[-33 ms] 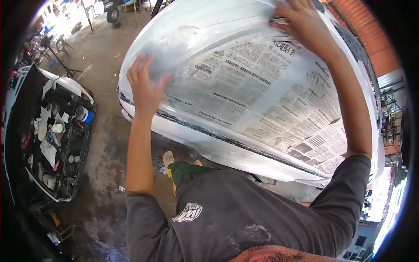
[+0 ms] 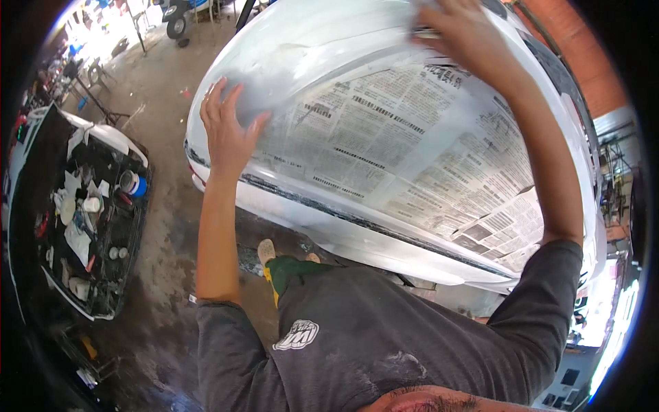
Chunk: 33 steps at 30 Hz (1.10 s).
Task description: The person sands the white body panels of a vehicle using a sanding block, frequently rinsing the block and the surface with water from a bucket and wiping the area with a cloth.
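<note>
My left hand (image 2: 226,130) rests on the left part of a white car body panel (image 2: 274,41), fingers spread beside a blurred grey patch (image 2: 257,93); I cannot tell whether that is on the paint or something loose. My right hand (image 2: 460,34) is at the panel's upper right, fingers curled at a dark, motion-blurred thing whose shape I cannot make out. Newspaper sheets (image 2: 384,144) mask the middle of the panel, under a hazy film, above a dark trim strip (image 2: 357,220).
A detached white-and-black car part (image 2: 130,144) lies to the left, holding a blue can (image 2: 134,184), papers and small items. A stand (image 2: 103,103), wheels (image 2: 175,27) and a stool (image 2: 96,72) are behind it. An orange wall (image 2: 576,69) is at right; my feet (image 2: 268,250) are below the panel.
My right hand has moved a little to the left along the panel. My left hand has shifted slightly upward, fingers still spread.
</note>
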Each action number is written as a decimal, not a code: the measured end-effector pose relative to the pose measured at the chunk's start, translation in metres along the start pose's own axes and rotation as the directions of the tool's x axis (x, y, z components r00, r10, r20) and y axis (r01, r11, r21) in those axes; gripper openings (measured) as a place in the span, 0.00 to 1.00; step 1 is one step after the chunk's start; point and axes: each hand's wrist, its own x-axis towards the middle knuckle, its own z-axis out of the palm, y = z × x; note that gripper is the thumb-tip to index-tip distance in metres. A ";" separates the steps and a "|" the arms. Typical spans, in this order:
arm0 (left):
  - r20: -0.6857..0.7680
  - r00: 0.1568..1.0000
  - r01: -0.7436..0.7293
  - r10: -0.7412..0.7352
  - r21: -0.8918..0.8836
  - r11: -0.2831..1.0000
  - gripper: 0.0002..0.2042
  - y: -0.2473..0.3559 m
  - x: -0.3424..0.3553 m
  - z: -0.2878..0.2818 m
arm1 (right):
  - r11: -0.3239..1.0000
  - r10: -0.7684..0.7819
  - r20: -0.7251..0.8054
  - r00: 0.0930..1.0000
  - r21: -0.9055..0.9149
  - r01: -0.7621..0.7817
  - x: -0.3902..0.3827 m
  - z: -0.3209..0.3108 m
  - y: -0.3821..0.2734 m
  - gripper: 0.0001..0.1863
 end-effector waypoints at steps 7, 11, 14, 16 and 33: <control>-0.100 0.978 -0.183 0.181 -0.014 0.983 0.47 0.005 0.039 0.030 | 0.997 -0.074 -0.070 0.995 0.008 0.074 0.005 0.007 0.004 0.06; -0.092 0.966 -0.246 0.240 -0.065 0.967 0.48 0.055 0.088 0.042 | 0.973 0.200 -0.044 0.979 0.127 -0.193 -0.062 -0.022 0.032 0.08; -0.112 0.945 -0.317 0.308 -0.073 0.945 0.48 0.096 0.126 0.052 | 0.976 0.206 -0.071 0.976 0.083 -0.200 -0.053 -0.016 0.024 0.08; -0.136 0.931 -0.350 0.338 -0.079 0.933 0.47 0.121 0.147 0.058 | 0.989 0.128 -0.138 0.982 0.086 -0.117 -0.028 -0.001 0.011 0.07; -0.009 0.842 -0.538 0.539 -0.082 0.839 0.46 0.125 0.178 0.052 | 0.960 0.267 -0.103 0.958 0.112 -0.255 -0.079 -0.015 0.037 0.09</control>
